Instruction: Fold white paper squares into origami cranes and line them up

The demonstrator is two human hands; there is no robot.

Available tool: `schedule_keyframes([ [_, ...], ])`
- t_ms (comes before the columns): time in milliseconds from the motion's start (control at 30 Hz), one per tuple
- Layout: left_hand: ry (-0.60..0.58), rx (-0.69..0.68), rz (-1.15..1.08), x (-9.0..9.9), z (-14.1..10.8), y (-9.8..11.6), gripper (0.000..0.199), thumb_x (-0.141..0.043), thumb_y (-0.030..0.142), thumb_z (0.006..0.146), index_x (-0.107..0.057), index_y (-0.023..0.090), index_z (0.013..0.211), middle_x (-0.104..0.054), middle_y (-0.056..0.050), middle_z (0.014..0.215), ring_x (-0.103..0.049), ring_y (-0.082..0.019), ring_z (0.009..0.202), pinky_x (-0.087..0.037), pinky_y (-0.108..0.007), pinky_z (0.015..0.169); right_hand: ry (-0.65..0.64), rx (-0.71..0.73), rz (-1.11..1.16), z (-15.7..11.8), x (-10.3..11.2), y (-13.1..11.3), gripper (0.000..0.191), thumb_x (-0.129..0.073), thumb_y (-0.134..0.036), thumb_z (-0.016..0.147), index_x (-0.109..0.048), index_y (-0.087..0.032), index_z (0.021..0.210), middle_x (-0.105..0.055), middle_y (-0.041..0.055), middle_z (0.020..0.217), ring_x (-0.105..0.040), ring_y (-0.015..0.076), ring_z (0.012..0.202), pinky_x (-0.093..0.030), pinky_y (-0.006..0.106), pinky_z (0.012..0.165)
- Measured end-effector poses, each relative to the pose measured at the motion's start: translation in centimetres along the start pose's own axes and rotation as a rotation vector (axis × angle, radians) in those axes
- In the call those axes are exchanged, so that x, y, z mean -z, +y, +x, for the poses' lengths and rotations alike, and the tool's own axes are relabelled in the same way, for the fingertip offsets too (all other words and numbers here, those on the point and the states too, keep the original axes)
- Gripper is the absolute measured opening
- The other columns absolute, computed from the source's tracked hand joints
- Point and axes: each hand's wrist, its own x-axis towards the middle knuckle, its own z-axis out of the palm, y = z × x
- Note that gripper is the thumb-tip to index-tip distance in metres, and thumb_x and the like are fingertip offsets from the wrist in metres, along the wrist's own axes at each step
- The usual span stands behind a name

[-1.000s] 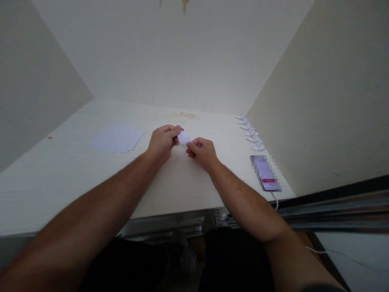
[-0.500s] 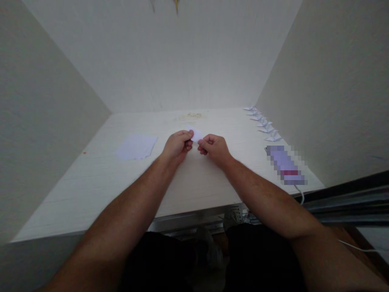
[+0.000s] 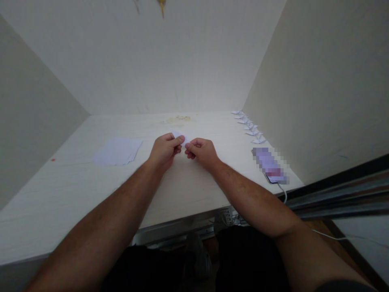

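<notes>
A small piece of white paper [image 3: 179,134] is held between both hands above the middle of the table. My left hand [image 3: 166,149] pinches it, thumb on top and fingers curled beneath. At its right side my right hand [image 3: 201,151] grips the edge between thumb and forefinger, the other fingers curled. The hands are close together but apart. Part of the paper is hidden by the fingers, and its folds are too small to make out.
On the white table [image 3: 67,194], loose white sheets [image 3: 118,151] lie to the left. Several folded paper figures [image 3: 252,133] line the right edge. Nearer stands a phone-like device [image 3: 270,164], lying flat and blurred, with a white cable [image 3: 284,194]. Walls enclose the table's back and sides.
The view has shifted, so the table items appear further left. The paper shows a more pointed outline at the left hand. Both hands still grip it.
</notes>
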Motion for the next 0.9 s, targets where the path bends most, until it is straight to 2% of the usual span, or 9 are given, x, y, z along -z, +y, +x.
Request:
schedule_keyframes([
  [233,0.021,-0.006,-0.071,-0.2,-0.1,0.0,0.023,-0.077,0.02,0.072,-0.056,0.015,0.062,-0.051,0.002,0.055,-0.045,-0.006,0.049,-0.032,-0.018,0.046,0.056,-0.009,-0.022,-0.3,0.0,-0.3,0.029,-0.078,-0.042,0.071,-0.061,-0.019,0.063,-0.067,-0.0003,0.056,-0.057,0.0096,0.045,-0.045,0.022,0.045],
  [367,0.072,-0.014,-0.115,-0.1,0.1,0.2,0.026,-0.078,0.021,0.072,-0.054,0.016,0.064,-0.05,0.003,0.056,-0.045,-0.006,0.05,-0.032,-0.017,0.046,0.117,0.01,-0.074,-0.2,0.1,0.0,0.028,-0.073,-0.041,0.072,-0.058,-0.02,0.061,-0.065,-0.0004,0.054,-0.055,0.0107,0.045,-0.043,0.023,0.045],
  [467,0.107,-0.039,-0.092,0.2,0.3,0.1,0.024,-0.079,0.023,0.072,-0.057,0.016,0.066,-0.052,0.003,0.057,-0.047,-0.006,0.05,-0.033,-0.018,0.047,0.243,0.111,-0.172,-0.2,0.2,0.2,0.025,-0.069,-0.04,0.076,-0.06,-0.02,0.063,-0.065,-0.0004,0.057,-0.057,0.0124,0.05,-0.046,0.026,0.051],
  [600,0.079,-0.12,0.107,0.4,0.4,-0.5,0.022,-0.08,0.027,0.069,-0.063,0.014,0.064,-0.059,0.0,0.055,-0.05,-0.008,0.049,-0.036,-0.02,0.049,0.406,0.32,-0.366,-0.3,0.2,0.2,0.017,-0.066,-0.036,0.079,-0.069,-0.02,0.078,-0.07,0.0017,0.071,-0.061,0.0144,0.063,-0.052,0.029,0.065],
  [767,0.004,-0.161,0.243,0.2,0.1,-1.0,0.019,-0.08,0.03,0.068,-0.07,0.013,0.07,-0.069,-0.005,0.063,-0.06,-0.012,0.056,-0.046,-0.024,0.056,0.42,0.532,-0.518,-0.4,0.1,0.1,0.014,-0.064,-0.029,0.082,-0.074,-0.021,0.088,-0.074,0.0048,0.084,-0.063,0.0158,0.071,-0.054,0.031,0.071],
  [900,-0.007,-0.164,0.271,0.2,0.0,-0.9,0.02,-0.08,0.031,0.067,-0.073,0.013,0.072,-0.071,-0.006,0.066,-0.063,-0.013,0.059,-0.048,-0.025,0.058,0.425,0.545,-0.57,-0.3,0.2,0.3,0.012,-0.064,-0.026,0.084,-0.074,-0.022,0.088,-0.074,0.0048,0.085,-0.063,0.0162,0.071,-0.055,0.032,0.071],
])
